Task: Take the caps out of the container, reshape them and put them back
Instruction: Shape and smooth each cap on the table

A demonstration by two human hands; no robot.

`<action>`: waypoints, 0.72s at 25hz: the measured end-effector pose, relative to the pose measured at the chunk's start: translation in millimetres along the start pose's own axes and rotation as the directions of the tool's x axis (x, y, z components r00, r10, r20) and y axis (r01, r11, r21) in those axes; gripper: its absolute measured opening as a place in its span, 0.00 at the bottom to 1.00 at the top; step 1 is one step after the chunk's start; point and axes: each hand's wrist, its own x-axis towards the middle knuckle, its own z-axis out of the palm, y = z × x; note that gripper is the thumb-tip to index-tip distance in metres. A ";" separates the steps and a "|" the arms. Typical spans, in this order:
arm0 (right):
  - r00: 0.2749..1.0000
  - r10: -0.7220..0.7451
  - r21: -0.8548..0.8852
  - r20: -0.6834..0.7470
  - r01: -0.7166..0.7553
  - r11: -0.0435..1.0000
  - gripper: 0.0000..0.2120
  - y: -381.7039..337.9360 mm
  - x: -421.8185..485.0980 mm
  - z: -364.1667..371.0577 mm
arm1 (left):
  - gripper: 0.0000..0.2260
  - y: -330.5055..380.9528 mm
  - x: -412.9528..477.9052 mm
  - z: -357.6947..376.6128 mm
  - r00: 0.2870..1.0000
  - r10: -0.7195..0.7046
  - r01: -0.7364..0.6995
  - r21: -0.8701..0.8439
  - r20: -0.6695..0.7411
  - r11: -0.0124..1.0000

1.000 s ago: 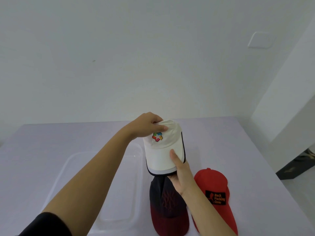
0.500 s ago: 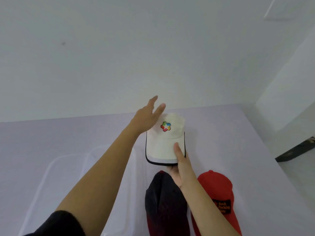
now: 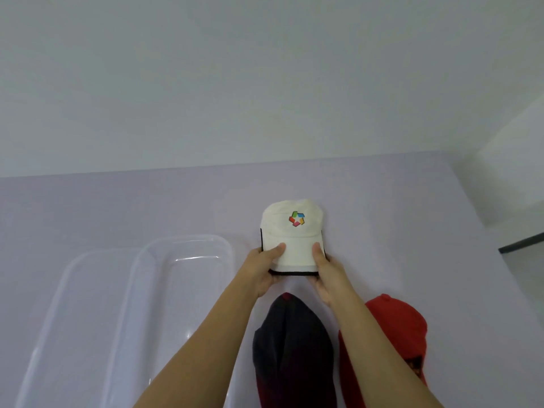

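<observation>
A white cap [image 3: 291, 231] with a coloured logo and black-edged brim is held over the lilac table. My left hand [image 3: 263, 270] grips the brim's left side, thumb on top. My right hand [image 3: 326, 273] grips the brim's right side the same way. Below my hands a black cap fading to dark red [image 3: 291, 348] lies on the table. A red cap [image 3: 394, 331] lies to its right, partly behind my right forearm. The clear plastic container [image 3: 188, 245] sits to the left with nothing visible inside.
A clear lid or second tray [image 3: 73, 278] lies left of the container, overlapping it. The lilac table [image 3: 412, 231] meets a white wall at the back. Its right edge drops toward a dark floor strip [image 3: 521, 245].
My left hand left the cap's crown and came down to grip the brim's left side. The white cap has moved slightly away from me, and the camera tilted upward.
</observation>
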 end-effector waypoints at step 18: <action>1.000 -0.023 -0.941 0.020 0.026 0.338 0.40 -45.9 0.1 1.8 | 0.24 3.0 4.2 10.8 0.916 0.397 -0.163 0.856 -0.053 0.491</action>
